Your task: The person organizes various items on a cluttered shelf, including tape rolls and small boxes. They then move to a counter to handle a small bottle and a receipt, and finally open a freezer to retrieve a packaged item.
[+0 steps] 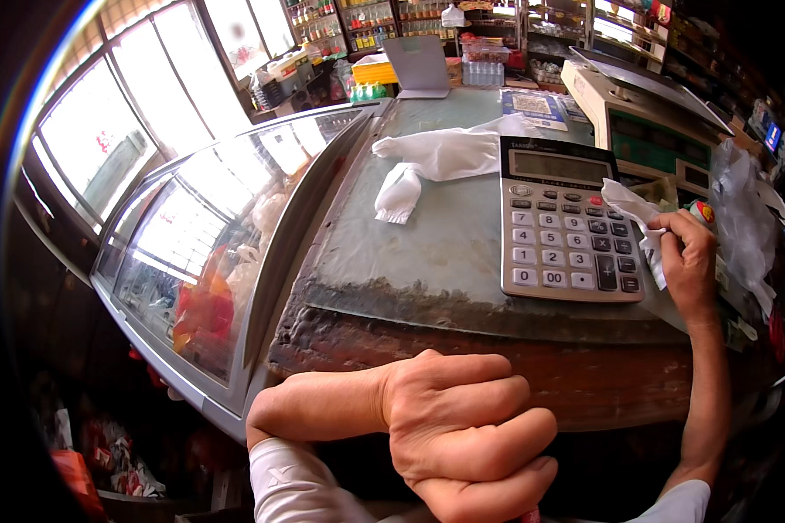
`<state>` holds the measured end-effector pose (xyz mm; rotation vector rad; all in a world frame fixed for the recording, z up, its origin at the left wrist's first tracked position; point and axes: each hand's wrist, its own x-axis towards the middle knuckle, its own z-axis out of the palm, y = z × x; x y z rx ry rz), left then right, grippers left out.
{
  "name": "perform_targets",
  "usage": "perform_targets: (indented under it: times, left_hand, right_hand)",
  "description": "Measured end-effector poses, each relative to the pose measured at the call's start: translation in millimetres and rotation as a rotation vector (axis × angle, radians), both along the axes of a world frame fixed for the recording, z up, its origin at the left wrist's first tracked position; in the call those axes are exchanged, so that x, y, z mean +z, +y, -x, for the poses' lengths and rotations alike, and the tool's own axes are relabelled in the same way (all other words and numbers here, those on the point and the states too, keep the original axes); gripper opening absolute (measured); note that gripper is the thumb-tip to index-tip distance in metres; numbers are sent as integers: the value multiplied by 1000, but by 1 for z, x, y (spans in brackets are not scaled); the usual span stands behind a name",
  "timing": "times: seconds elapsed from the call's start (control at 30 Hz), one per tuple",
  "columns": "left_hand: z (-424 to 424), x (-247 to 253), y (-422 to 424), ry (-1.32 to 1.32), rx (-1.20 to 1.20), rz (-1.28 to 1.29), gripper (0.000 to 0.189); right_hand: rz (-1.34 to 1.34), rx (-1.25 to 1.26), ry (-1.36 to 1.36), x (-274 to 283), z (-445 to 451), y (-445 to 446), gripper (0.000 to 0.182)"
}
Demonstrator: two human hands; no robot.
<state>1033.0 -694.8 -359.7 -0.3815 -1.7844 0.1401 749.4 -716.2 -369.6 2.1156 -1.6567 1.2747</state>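
Observation:
My left hand (471, 435) is curled into a fist close to the camera, in front of the counter's wooden edge. A bit of something red (530, 516) shows under it at the picture's bottom; whether the fist holds it is unclear. At the right, my right hand (688, 261) pinches a crumpled white piece of tissue or thin plastic (631, 202) beside a large desk calculator (566, 225). The calculator lies face up with its display blank. Left of it, a twisted white plastic bag (441, 153) lies on the glass-topped counter (366, 261).
A glass-lidded display freezer (190, 261) adjoins the counter's left side. A weighing scale (628, 111) with a metal pan stands at the back right. Clear plastic bags (742, 216) hang at the right. Farther back are a grey upright panel (418, 65) and stocked shelves (366, 26).

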Motion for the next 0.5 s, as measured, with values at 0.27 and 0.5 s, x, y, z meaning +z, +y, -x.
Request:
perform_targets:
  times: [0.27, 0.5]
  left_hand:
    - [-7, -2, 11, -81, 61, -123, 20]
    - [3, -3, 1, 51, 9, 39, 25]
  right_hand:
    - [7, 7, 42, 2, 1, 1, 16]
    - [4, 3, 28, 3, -1, 2, 16]
